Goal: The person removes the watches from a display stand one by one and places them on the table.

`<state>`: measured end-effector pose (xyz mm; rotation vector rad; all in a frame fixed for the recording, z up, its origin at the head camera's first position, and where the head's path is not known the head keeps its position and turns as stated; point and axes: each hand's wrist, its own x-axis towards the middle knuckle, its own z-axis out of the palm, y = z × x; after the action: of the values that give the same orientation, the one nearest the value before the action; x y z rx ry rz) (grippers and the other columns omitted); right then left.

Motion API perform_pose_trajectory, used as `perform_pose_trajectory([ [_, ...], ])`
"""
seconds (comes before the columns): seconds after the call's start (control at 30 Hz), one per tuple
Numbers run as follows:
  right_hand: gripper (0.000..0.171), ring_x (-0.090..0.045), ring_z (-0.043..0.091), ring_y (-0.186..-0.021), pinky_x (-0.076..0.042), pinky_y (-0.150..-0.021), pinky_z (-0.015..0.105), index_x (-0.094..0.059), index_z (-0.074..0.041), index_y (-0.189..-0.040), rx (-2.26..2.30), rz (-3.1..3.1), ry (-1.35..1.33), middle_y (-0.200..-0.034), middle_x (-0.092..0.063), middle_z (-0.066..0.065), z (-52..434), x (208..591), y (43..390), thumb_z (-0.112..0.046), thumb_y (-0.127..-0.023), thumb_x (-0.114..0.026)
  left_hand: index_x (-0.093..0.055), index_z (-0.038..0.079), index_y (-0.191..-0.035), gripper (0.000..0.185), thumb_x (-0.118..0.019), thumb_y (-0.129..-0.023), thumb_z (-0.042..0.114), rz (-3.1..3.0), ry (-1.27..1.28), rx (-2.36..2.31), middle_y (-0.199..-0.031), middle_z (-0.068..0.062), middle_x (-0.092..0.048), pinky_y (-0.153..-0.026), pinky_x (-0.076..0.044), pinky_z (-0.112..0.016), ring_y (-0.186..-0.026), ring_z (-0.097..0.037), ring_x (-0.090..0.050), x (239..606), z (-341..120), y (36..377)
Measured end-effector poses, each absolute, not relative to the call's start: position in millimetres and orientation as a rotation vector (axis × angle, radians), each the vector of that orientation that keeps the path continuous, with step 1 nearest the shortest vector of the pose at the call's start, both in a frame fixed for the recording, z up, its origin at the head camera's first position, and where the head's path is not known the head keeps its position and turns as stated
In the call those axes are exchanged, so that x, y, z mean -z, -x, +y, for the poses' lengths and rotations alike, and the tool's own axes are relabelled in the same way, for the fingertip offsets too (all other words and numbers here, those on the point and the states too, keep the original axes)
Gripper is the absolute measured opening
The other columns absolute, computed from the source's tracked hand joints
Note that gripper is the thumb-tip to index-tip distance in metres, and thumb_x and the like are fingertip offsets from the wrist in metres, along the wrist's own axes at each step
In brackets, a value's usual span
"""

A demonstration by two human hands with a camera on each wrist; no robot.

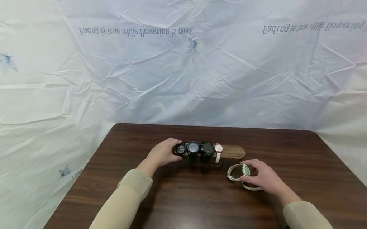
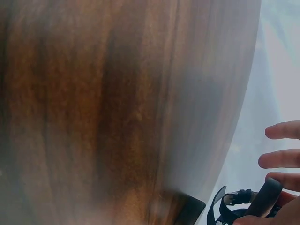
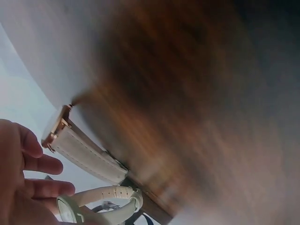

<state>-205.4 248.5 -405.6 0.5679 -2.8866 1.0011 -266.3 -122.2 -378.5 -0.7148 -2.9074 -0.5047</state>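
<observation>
A wooden watch stand [image 1: 232,152] lies at the middle of the brown table [image 1: 195,212]. It carries three black watches and a pale-strapped watch [image 1: 218,151] with a rose-gold case [image 3: 79,150]. My left hand [image 1: 175,150] grips the leftmost black watch [image 1: 181,149] at the stand's left end. In the left wrist view its black strap [image 2: 265,199] runs between my thumb and fingers [image 2: 281,159]. My right hand [image 1: 247,170] holds a white watch [image 1: 241,173] low over the table, just right of the stand. The white watch's band [image 3: 110,194] curls below my fingers [image 3: 44,164].
A crumpled pale sheet with printed text and butterflies [image 1: 188,57] hangs behind the table and drapes down both sides. The table's back edge runs just behind the stand. Bare wood stretches toward me between my two beige sleeves [image 1: 124,203].
</observation>
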Motion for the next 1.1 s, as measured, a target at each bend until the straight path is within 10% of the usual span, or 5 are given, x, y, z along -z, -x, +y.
perform_pose_trajectory([
  [1.1, 0.051, -0.039, 0.012, -0.085, -0.028, -0.069, 0.033, -0.060, -0.027, -0.105, -0.654, -3.009, -0.684, -0.088, -0.052, -0.016, 225.5, 411.6, 199.8, -0.054, -0.062, -0.068, -0.045, 0.020, -0.125, 0.062, -0.069, -0.072, 0.038, -2.976, 0.661, 0.562, -0.123, 0.000, -0.045, -0.084, -0.041, -0.037, -0.107, -0.017, -0.047, 378.7, -120.7, 272.0],
])
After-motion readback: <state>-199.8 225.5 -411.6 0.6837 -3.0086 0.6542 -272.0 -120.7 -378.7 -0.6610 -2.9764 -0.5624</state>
